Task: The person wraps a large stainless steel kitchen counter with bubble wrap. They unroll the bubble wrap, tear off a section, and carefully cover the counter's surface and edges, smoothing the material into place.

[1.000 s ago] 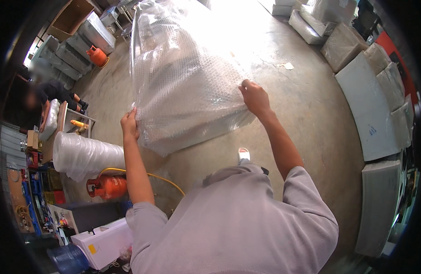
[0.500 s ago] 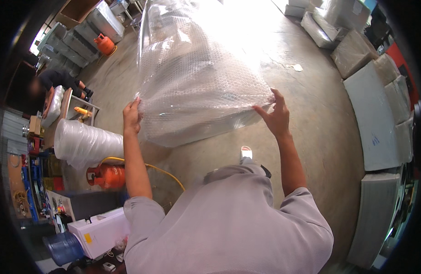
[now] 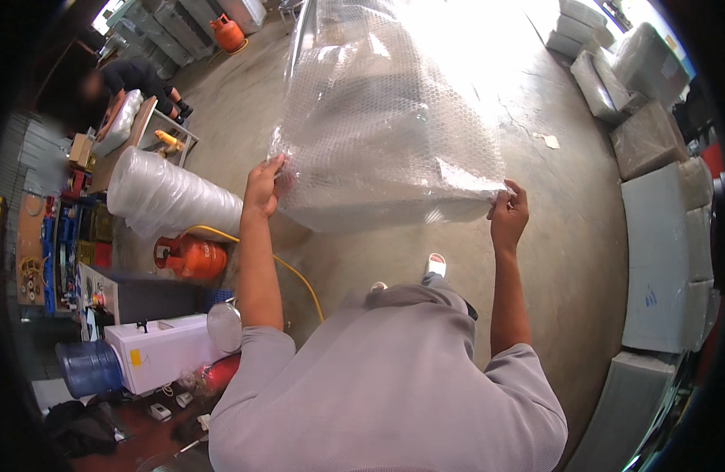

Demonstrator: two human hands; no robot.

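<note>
A wide sheet of clear bubble wrap (image 3: pixel 394 118) stretches out in front of me, its near edge pulled taut between my hands. My left hand (image 3: pixel 264 186) is closed on its left corner, thumb on top. On the right, my right hand (image 3: pixel 510 211) pinches the other corner between thumb and fingers. Beyond my hands the wrap runs up toward the bright top of the view, where glare washes it out. Something boxy seems to lie under the film, but its kind cannot be made out.
To my left are a bubble wrap roll (image 3: pixel 173 193), an orange gas cylinder (image 3: pixel 191 257) with a yellow hose (image 3: pixel 299 275), and a white water dispenser (image 3: pixel 162 350). A co-worker (image 3: pixel 134 82) bends over a bench (image 3: pixel 142 126). Wrapped panels (image 3: pixel 654 252) line the right side.
My view has shifted, so the surroundings appear moved. My right hand has closed from a spread thumb into a tighter pinch. The near edge of the bubble wrap is now straighter.
</note>
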